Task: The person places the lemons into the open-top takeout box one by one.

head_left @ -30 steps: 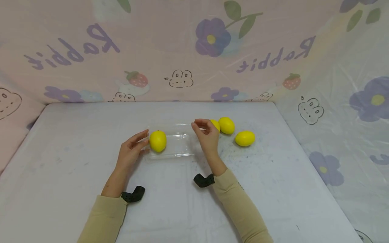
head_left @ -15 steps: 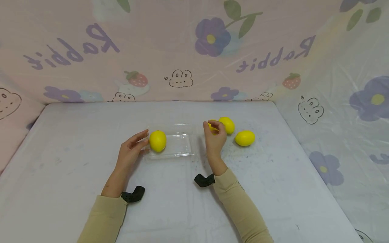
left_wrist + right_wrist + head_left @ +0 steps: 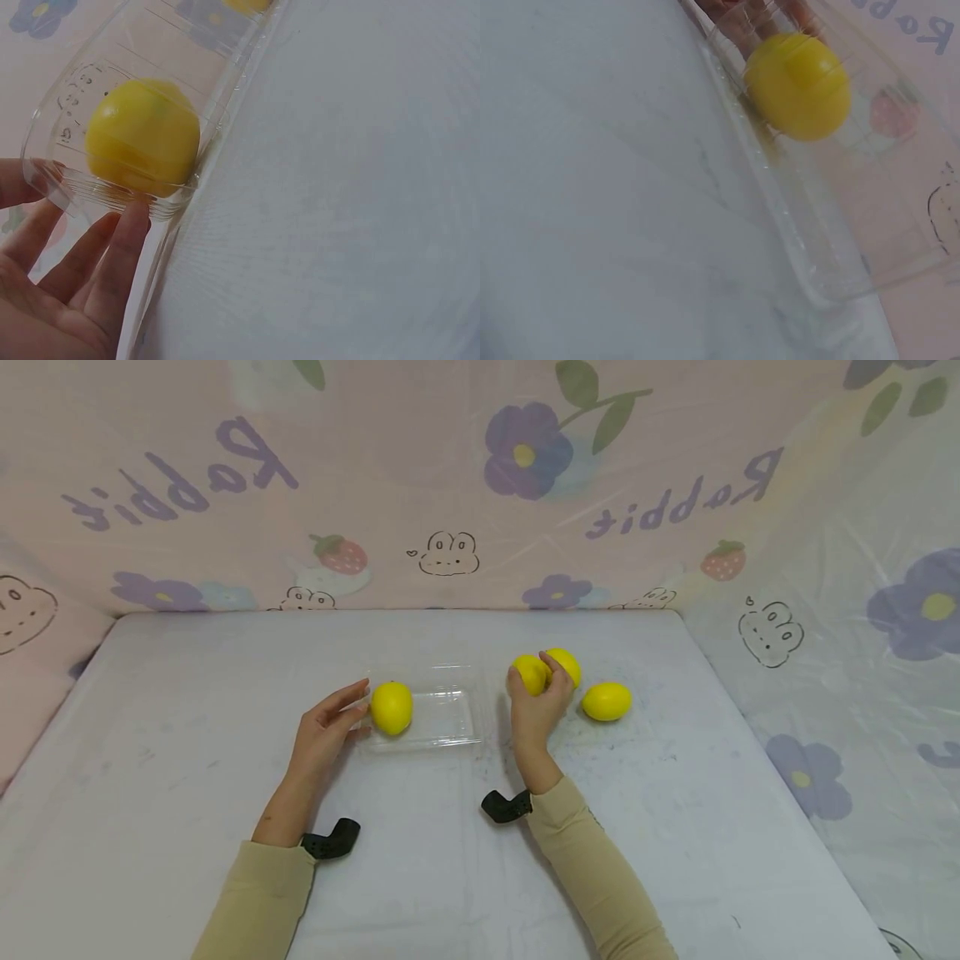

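A clear plastic container (image 3: 442,743) lies on the table with one yellow lemon (image 3: 392,708) in its left end. My left hand (image 3: 324,731) touches the container's left end, its fingers fairly straight against the end wall. In the left wrist view, fingertips (image 3: 135,214) meet the clear wall just beside that lemon. To the right of the container, my right hand (image 3: 538,710) has its thumb and fingers around another lemon (image 3: 530,674), which stays low by the table. The right wrist view shows the container (image 3: 832,296) and its lemon (image 3: 799,86), but not my right hand.
Close behind my right hand lies a lemon (image 3: 566,667), and another lemon (image 3: 607,702) is a little to the right. A white cover spreads over the table (image 3: 420,860). Printed curtains (image 3: 420,485) stand behind it and at the sides.
My right hand has moved right, away from the container, and its thumb and fingers have come around the nearest lemon. The left hand and the container have stayed in place.
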`<state>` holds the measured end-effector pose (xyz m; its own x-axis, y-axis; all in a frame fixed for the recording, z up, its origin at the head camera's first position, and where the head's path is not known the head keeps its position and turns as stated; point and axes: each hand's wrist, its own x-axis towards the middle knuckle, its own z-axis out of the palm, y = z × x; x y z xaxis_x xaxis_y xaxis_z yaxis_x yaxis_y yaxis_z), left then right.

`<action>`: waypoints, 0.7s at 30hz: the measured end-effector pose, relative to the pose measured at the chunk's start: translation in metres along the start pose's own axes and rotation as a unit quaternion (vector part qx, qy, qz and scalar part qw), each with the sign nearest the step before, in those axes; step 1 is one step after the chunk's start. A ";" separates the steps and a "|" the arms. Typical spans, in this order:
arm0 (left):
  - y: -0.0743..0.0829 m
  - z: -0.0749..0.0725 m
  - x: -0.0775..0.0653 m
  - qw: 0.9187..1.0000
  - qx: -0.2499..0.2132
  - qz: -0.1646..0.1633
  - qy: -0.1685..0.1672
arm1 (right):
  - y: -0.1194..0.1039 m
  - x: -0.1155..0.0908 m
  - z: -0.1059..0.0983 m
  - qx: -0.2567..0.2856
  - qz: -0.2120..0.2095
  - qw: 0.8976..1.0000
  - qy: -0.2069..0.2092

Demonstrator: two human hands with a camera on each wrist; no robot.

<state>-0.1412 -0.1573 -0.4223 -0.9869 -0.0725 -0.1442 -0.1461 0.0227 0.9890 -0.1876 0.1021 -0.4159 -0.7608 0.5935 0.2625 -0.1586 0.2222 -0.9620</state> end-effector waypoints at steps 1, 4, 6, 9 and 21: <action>0.000 0.000 0.000 1.000 -0.002 0.000 0.000 | 0.000 0.000 0.000 -0.010 0.002 1.000 0.002; -0.001 -0.001 0.000 1.000 0.000 -0.001 0.000 | 0.001 -0.001 0.000 -0.030 0.011 0.999 0.000; 0.000 -0.001 0.000 1.000 -0.001 -0.002 -0.001 | 0.001 -0.002 0.000 -0.038 0.021 0.999 -0.005; 0.000 -0.001 0.000 1.000 0.000 -0.004 -0.005 | 0.002 -0.003 0.000 -0.052 0.036 0.998 -0.009; 0.001 0.000 0.000 1.000 -0.001 0.000 -0.005 | 0.012 -0.005 0.005 -0.033 0.117 0.992 -0.034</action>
<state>-0.1412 -0.1574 -0.4214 -0.9876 -0.0618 -0.1444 -0.1459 0.0198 0.9891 -0.1893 0.0979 -0.4294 -0.8125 0.5825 0.0245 0.0674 0.1356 -0.9885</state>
